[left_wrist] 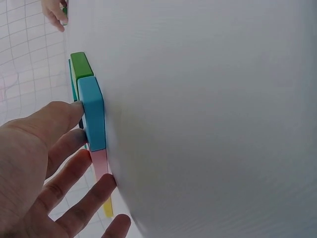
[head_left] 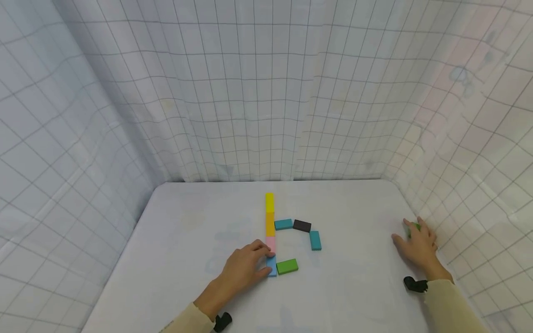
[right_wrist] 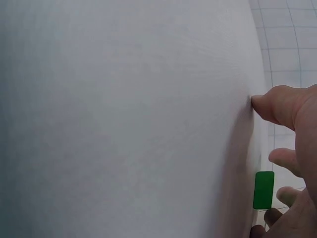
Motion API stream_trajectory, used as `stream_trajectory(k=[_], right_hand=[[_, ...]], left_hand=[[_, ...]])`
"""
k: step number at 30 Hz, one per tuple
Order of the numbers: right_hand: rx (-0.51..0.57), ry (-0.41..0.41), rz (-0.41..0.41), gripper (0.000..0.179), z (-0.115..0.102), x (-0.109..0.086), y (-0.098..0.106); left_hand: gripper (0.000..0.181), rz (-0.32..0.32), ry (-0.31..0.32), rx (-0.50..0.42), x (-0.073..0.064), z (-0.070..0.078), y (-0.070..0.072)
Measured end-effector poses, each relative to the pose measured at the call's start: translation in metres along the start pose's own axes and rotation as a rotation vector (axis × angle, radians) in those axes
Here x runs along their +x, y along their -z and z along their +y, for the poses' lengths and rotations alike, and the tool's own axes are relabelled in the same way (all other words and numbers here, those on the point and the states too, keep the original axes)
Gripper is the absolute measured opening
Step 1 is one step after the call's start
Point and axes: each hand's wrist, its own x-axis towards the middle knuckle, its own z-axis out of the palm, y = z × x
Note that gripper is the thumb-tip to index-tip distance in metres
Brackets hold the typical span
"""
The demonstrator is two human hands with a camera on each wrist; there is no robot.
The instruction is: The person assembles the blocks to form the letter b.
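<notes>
My left hand [head_left: 245,266] touches a light blue block [head_left: 271,267] with thumb and index finger, its other fingers spread near the pink block [head_left: 270,244]. In the left wrist view, the thumb and index fingertips meet the edge of the blue block [left_wrist: 93,114]. Just right of it lies a green block [head_left: 287,266]. Far to the right, my right hand [head_left: 418,247] reaches over another green block [head_left: 414,229], partly hidden by the fingers. From the right wrist, that green block [right_wrist: 263,190] appears beside spread fingers, with the thumb apart from it.
Beyond the pink block, orange [head_left: 270,224] and yellow [head_left: 269,202] blocks continue the straight column. A teal block [head_left: 283,225], a black block [head_left: 302,225] and a second teal block [head_left: 315,240] curve off to its right. Grid-patterned curtains [head_left: 266,92] border the white table [head_left: 187,222].
</notes>
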Motion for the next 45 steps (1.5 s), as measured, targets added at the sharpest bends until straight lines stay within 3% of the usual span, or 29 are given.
stream_trajectory(k=[5,15,27,34,45], right_hand=[[-0.016,-0.017,-0.02,0.083,-0.001,-0.002,0.002],[-0.029,0.107,0.019,0.062,-0.014,0.003,-0.004],[-0.026,0.23,0.048,0.052,-0.033,-0.004,-0.011],[0.011,0.171,-0.006,0.061,-0.043,-0.008,-0.012],[-0.05,0.128,-0.033,0.062,-0.05,-0.007,-0.011]], left_hand=[[0.037,-0.006,0.0,-0.024,-0.003,-0.001,-0.004],[0.039,0.011,0.014,-0.017,-0.009,-0.002,-0.003],[0.04,0.013,-0.011,-0.014,-0.005,-0.004,-0.003],[0.038,0.005,-0.008,-0.006,-0.003,-0.006,-0.003],[0.038,-0.006,-0.003,-0.013,-0.003,-0.003,-0.001]])
